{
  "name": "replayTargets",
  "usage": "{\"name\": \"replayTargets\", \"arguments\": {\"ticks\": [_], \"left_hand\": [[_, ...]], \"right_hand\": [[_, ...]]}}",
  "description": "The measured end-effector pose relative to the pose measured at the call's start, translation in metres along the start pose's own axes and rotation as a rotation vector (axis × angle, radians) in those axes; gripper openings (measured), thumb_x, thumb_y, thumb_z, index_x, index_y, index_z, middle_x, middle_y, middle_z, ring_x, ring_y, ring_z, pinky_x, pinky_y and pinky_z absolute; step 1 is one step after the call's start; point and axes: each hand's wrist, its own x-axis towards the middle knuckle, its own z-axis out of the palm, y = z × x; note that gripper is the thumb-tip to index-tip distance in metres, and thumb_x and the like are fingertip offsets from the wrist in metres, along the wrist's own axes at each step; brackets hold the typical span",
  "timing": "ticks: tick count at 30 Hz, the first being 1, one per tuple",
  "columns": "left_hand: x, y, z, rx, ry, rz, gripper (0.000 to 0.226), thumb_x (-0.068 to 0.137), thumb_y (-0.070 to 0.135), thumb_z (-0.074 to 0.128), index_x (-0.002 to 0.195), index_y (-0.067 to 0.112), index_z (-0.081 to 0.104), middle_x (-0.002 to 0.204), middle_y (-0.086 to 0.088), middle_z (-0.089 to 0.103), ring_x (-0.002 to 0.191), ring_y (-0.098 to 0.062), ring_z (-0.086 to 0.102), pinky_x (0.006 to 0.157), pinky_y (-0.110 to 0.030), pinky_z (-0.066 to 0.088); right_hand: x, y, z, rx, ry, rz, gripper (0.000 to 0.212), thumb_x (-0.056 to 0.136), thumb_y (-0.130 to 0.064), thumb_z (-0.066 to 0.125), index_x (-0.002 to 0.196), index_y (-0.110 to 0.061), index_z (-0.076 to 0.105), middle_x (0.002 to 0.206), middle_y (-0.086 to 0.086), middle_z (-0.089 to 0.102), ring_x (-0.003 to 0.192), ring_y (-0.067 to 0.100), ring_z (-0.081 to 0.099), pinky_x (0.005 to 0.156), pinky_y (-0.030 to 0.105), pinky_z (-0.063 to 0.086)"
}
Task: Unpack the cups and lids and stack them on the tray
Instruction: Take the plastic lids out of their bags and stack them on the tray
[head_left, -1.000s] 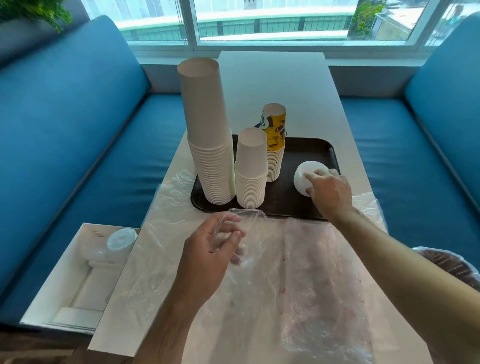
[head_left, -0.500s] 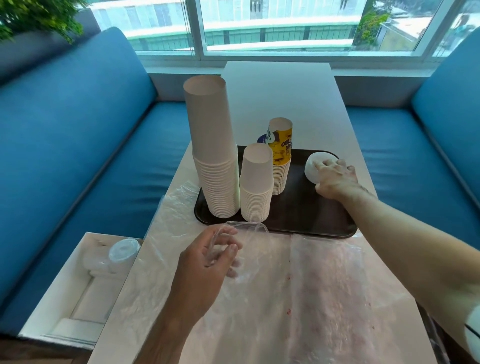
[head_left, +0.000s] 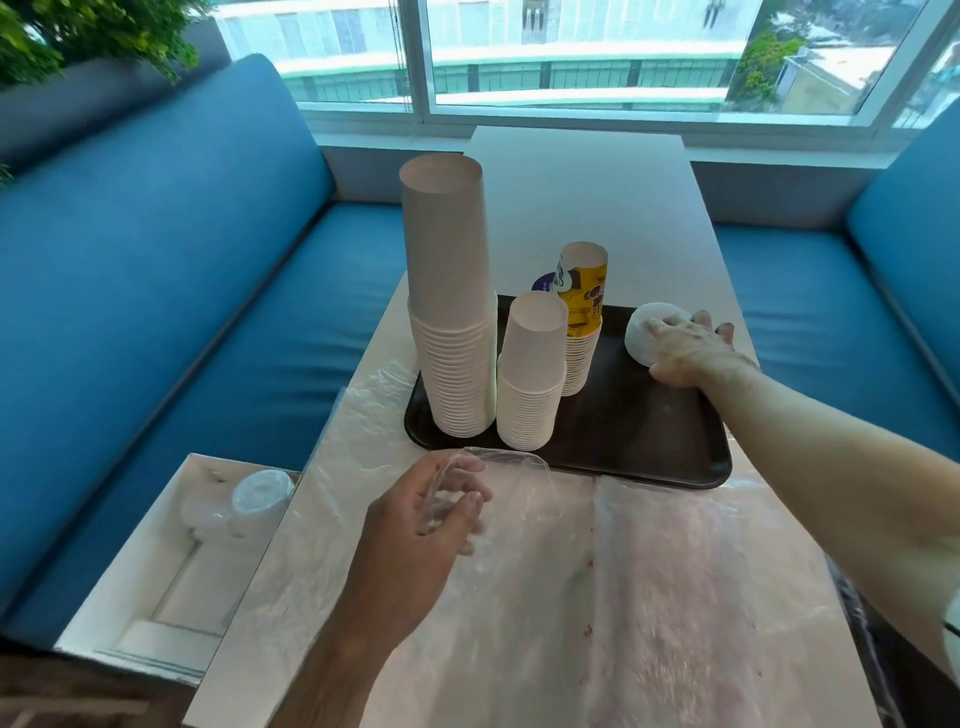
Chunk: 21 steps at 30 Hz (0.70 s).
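1. A long white surface (head_left: 587, 197) is reaching out toward the window.
2. A big window (head_left: 571, 52) is letting in bright light, and buildings and green trees are showing outside it.
3. A blue sofa (head_left: 156, 270) is sitting along the left side of the surface.
4. Another blue sofa (head_left: 831, 291) is sitting along the right side.
5. A green leafy plant (head_left: 78, 36) is hanging over the top left corner.
6. A white open box (head_left: 171, 566) is resting on the left sofa seat, just beside the surface.
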Motion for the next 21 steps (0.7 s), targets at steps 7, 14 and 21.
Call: {"name": "replayTargets", "arguments": {"ticks": [7,14,21], "left_hand": [[-0.004,-0.001,-0.008,-0.001,0.032,0.006,0.022,0.094,0.019,0.066,0.102,0.039,0.062,0.089,0.025,0.071,0.081,-0.004,0.072,0.063,-0.018,0.057],[-0.004,0.005,-0.009,-0.223,0.054,-0.037,0.020,0.096,0.007,0.063,0.107,0.023,0.067,0.094,0.005,0.076,0.080,-0.023,0.074,0.067,-0.029,0.060],[0.000,0.027,-0.004,-0.822,0.067,-0.234,0.021,0.093,0.001,0.056,0.106,0.016,0.065,0.095,-0.007,0.074,0.083,-0.022,0.074,0.069,-0.034,0.061]], "right_hand": [[0.004,-0.004,-0.003,0.141,-0.024,0.037,0.076,0.091,-0.018,0.062,0.153,-0.034,0.021,0.144,0.014,0.029,0.127,0.040,0.027,0.098,0.055,0.039],[-0.014,-0.011,0.006,0.403,0.260,-0.067,0.065,0.087,-0.018,0.065,0.148,-0.026,0.043,0.153,0.007,0.040,0.136,0.035,0.034,0.106,0.050,0.032],[-0.119,-0.046,0.017,1.185,-0.024,-0.277,0.019,0.096,-0.021,0.067,0.115,-0.023,0.070,0.100,-0.003,0.073,0.091,0.014,0.070,0.087,0.028,0.058]]}}
